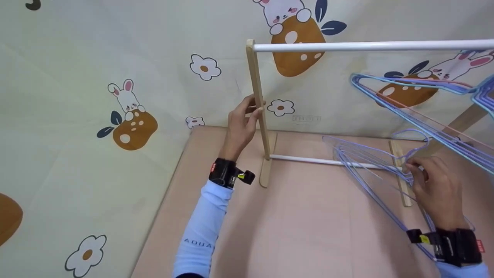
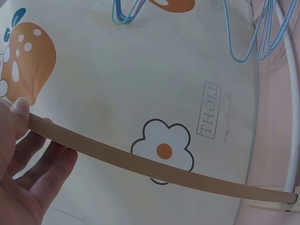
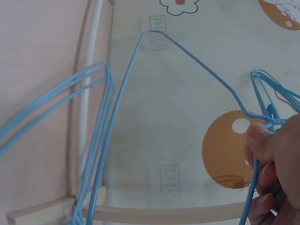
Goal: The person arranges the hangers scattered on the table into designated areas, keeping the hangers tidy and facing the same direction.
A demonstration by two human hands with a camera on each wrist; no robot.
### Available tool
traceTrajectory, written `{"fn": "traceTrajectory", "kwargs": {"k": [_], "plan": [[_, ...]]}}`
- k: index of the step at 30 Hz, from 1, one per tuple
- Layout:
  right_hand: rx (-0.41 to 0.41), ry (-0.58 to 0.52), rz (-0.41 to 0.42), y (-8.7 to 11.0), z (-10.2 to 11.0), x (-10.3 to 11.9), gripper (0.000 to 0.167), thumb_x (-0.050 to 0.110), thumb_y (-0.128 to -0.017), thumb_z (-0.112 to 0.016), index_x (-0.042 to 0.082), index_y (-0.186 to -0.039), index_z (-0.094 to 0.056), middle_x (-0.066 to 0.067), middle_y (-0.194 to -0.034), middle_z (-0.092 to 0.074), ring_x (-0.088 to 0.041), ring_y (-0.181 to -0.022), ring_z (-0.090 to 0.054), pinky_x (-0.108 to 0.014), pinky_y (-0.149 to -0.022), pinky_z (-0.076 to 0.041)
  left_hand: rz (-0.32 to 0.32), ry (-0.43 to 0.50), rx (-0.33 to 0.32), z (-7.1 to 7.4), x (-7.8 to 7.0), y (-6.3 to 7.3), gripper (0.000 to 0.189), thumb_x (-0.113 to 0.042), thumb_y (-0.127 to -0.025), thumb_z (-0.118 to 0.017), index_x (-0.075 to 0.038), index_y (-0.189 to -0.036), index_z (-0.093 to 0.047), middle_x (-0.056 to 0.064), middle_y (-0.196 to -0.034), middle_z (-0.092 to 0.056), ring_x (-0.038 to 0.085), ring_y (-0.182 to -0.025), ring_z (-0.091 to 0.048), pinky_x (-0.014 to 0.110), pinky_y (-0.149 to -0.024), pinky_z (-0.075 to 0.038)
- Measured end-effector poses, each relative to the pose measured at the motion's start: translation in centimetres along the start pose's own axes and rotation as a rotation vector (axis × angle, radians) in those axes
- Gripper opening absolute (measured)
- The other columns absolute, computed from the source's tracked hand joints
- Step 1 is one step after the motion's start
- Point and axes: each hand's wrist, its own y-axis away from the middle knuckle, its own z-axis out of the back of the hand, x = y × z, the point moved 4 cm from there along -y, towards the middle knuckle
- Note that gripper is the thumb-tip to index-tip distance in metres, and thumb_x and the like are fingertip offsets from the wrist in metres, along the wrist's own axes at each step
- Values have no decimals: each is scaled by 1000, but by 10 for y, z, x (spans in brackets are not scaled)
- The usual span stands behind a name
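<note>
I see light-blue sleeves [image 1: 201, 216], dark lettering [image 1: 198, 243] on the left. Black wrist straps [image 1: 465, 247] carry red tags [image 1: 480, 246] and yellow marks [image 1: 425, 239].

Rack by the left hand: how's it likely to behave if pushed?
The rack is probably light for its size: its wooden upright and white top bar look slim. Pushed high, it may tip, being tall on narrow feet. Rolling seems unlikely: the wooden foot looks flat.
</note>
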Motion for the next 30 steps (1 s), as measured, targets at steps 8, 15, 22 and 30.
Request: {"fn": "traceTrajectory", "kwargs": {"k": [8,15,22,30], "plan": [[-155,3,75,-21,15,20,15,-13,-84,-76,-11,-97,-71,-22,-82,-63,0,-71,-38,-10,-65,-27,0,1,-1,1,-1,0,34,-8,-105,-57,4,-136,-56,13,-119,-66,22,-105,-66,27,-86,-58],[-238,1,91,-37,28,37,15,-15,-84,-74,-13,-99,-70,-28,-88,-65,-19,-67,-44,-10,-68,-25,-25,0,3,-1,-1,-1,32,-10,-105,-58,4,-134,-58,17,-118,-67,25,-105,-66,30,-85,-59],[-229,26,53,-46,36,39,11,-7,-93,-69,-14,-102,-70,-29,-93,-65,-24,-69,-44,-12,-68,-24,-5,-16,2,0,0,0,33,-9,-105,-58,5,-135,-56,13,-117,-66,22,-105,-66,28,-86,-58],[-235,39,-7,-59,46,42,18,2,-99,-63,-13,-108,-70,-30,-100,-65,-26,-71,-45,-14,-70,-24,13,-12,-2,0,1,0,34,-8,-105,-57,4,-136,-56,12,-118,-66,22,-106,-66,27,-87,-58]]}}
